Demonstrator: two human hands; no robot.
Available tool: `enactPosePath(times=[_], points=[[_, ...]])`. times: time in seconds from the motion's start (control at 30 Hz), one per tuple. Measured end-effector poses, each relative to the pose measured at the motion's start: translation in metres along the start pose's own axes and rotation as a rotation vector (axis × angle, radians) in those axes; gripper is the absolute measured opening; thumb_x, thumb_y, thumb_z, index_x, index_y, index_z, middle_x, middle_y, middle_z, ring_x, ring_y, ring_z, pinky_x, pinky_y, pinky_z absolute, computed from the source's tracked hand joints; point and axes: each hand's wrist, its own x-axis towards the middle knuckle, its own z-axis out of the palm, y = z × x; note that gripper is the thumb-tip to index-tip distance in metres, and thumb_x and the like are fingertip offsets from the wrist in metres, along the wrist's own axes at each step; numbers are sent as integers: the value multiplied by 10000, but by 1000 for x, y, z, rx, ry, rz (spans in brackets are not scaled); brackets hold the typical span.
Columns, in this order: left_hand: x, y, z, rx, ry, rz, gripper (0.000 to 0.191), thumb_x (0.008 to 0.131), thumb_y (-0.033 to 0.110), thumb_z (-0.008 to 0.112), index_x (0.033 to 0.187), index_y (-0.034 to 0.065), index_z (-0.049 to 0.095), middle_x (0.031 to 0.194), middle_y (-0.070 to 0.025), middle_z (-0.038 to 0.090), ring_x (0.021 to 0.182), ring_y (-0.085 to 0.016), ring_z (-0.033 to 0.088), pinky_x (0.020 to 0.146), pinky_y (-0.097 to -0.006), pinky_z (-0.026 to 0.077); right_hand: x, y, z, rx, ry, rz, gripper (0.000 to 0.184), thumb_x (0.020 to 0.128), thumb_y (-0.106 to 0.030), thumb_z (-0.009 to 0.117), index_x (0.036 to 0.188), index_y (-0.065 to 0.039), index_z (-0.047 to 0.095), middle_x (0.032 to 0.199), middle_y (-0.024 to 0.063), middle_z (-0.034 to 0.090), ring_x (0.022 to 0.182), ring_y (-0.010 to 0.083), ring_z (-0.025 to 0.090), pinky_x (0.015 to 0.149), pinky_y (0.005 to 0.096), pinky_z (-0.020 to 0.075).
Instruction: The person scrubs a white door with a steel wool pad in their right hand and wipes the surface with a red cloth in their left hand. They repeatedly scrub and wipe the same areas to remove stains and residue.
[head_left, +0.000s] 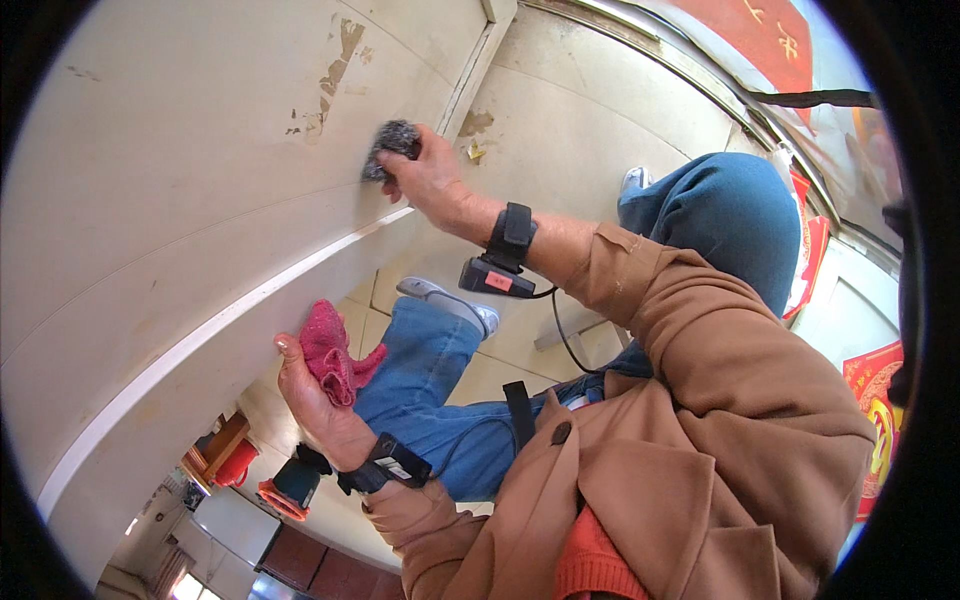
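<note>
My right hand (431, 176) grips a grey scouring pad (391, 146) and presses it against a pale door panel (187, 157), near its white edge strip. The pad is slightly blurred. Lower down, my left hand (322, 409) holds a crumpled pink cloth (334, 352), with the thumb beside the panel's edge side. Brown peeled or stained patches (334, 75) mark the panel above and left of the pad. Each wrist wears a black strap with a small device and a cable.
A tiled floor (555, 127) with a brown stain lies beyond the panel. My bent knees in jeans are below my arms, near a small stool (585, 337). Red printed paper (814, 255) lies at the right. A bin (292, 484) and a red bucket (238, 461) stand at lower left.
</note>
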Motion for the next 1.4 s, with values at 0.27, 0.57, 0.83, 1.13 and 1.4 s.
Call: enactPosePath(times=[0.27, 0.57, 0.83, 1.13, 1.4], points=[[-1, 2, 1, 27, -23, -2, 627, 860, 496, 525, 1119, -75, 529, 937, -187, 640, 770, -238, 628, 675, -318, 515, 3, -13, 0, -3, 365, 130, 202, 825, -21, 570, 991, 30, 467, 731, 99, 578, 508, 168, 568, 401, 290, 467], [-2, -1, 2, 2, 38, 33, 628, 843, 508, 544, 1079, -74, 556, 933, -180, 643, 770, -243, 627, 665, -323, 517, 8, -5, -3, 17, 226, 128, 215, 796, -37, 593, 969, 44, 496, 727, 114, 591, 512, 176, 579, 407, 298, 473], [2, -1, 0, -3, 3, 38, 626, 844, 506, 543, 1076, -75, 556, 915, -188, 645, 764, -233, 630, 667, -307, 521, 2, -13, 0, -27, 24, -17, 179, 835, -36, 574, 960, 25, 462, 737, 99, 576, 525, 157, 568, 428, 282, 465], [3, -3, 0, -8, 21, 19, 660, 836, 521, 544, 1097, -85, 546, 923, -190, 644, 763, -235, 630, 673, -312, 519, -11, -9, 11, 101, -8, 94, 157, 829, -22, 570, 951, 20, 480, 731, 106, 585, 521, 174, 577, 429, 289, 479], [4, -4, -2, -16, -6, 1, 660, 835, 522, 543, 1098, -84, 545, 928, -191, 641, 813, -252, 634, 688, -314, 518, 18, -36, -11, 70, 279, -105, 127, 841, -39, 558, 943, 19, 511, 736, 102, 598, 504, 164, 557, 430, 287, 480]])
